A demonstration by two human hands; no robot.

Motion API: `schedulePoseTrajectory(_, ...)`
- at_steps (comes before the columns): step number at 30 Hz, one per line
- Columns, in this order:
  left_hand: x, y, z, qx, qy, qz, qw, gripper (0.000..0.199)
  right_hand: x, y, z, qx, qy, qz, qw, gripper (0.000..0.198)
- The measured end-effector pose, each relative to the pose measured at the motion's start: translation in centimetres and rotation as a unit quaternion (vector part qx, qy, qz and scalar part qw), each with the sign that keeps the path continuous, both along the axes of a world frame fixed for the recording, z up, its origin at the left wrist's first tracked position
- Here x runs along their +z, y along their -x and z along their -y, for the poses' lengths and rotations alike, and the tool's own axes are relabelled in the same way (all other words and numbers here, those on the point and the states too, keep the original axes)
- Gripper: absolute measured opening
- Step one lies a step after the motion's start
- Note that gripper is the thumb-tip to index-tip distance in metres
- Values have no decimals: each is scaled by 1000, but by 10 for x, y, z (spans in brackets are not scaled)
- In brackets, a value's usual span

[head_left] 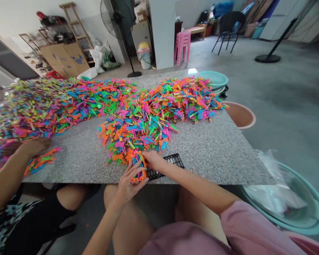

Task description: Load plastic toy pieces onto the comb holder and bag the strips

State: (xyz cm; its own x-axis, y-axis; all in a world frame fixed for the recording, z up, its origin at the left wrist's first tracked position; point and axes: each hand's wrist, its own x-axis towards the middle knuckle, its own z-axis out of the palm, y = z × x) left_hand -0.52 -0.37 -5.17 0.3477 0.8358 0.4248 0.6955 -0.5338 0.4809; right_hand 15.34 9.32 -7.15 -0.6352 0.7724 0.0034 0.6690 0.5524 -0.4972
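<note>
My left hand [128,183] clasps the toy bundle [137,159]. My right hand [154,161] meets the bundle's side, beside the basket [177,160]; I cannot tell whether it pinches.

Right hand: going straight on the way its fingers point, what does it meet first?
Most likely the bundle of colourful plastic pieces in the left hand; the right hand looks close against its upper end, though depth makes contact hard to confirm.

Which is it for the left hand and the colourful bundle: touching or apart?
Touching: the head view shows the left hand curled over the bundle.
</note>
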Motion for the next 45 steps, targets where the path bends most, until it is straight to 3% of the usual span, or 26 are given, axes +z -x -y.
schedulePoseTrajectory(4,3,0,-2,15,-63,-14,998,26,-1,4,-3,15,7,-30,999,16)
schedulePoseTrajectory(7,6,4,-8,-17,-59,-42,997,22,0,-5,-9,67,-7,-43,997,26)
schedulePoseTrajectory(9,7,8,-11,-33,-33,-59,997,21,3,-20,-19,85,-55,-33,994,34)
schedulePoseTrajectory(13,4,12,-13,-38,-2,-70,997,21,11,-59,-58,-27,-213,75,974,24)
schedulePoseTrajectory(17,3,9,-10,-42,6,-47,998,21,16,-87,-87,47,-255,156,953,22)
schedulePoseTrajectory(19,3,7,-8,-42,12,-32,999,21,15,-98,-84,29,-242,132,961,20)
schedulePoseTrajectory(21,3,6,-6,-40,10,-18,999,22,10,-104,-67,-67,-202,63,975,19)
schedulePoseTrajectory(24,2,4,-5,-31,12,-2,999,24,-6,-94,-20,-198,-45,-98,974,21)
schedulePoseTrajectory(27,2,3,-6,-24,15,-3,1000,24,-25,-63,34,-181,154,-255,937,25)
schedulePoseTrajectory(29,3,3,-6,-26,12,-10,1000,23,-34,-42,59,-151,216,-285,922,17)
schedulePoseTrajectory(31,4,2,-6,-26,10,-15,1000,21,-34,-29,69,-150,210,-243,935,6)
schedulePoseTrajectory(34,6,0,-6,-17,12,-13,1000,19,-23,-23,66,-149,133,-126,972,1)
schedulePoseTrajectory(36,6,-1,-5,-8,16,-11,1000,17,-13,-20,59,-128,93,-60,985,8)
schedulePoseTrajectory(39,8,-5,-6,1,22,4,1000,25,-1,-12,55,-94,88,11,992,17)
schedulePoseTrajectory(42,11,-8,-8,-2,33,23,999,41,3,-7,57,-64,90,15,994,19)
schedulePoseTrajectory(45,11,-10,-10,11,26,27,999,34,5,-20,50,15,79,-25,996,24)
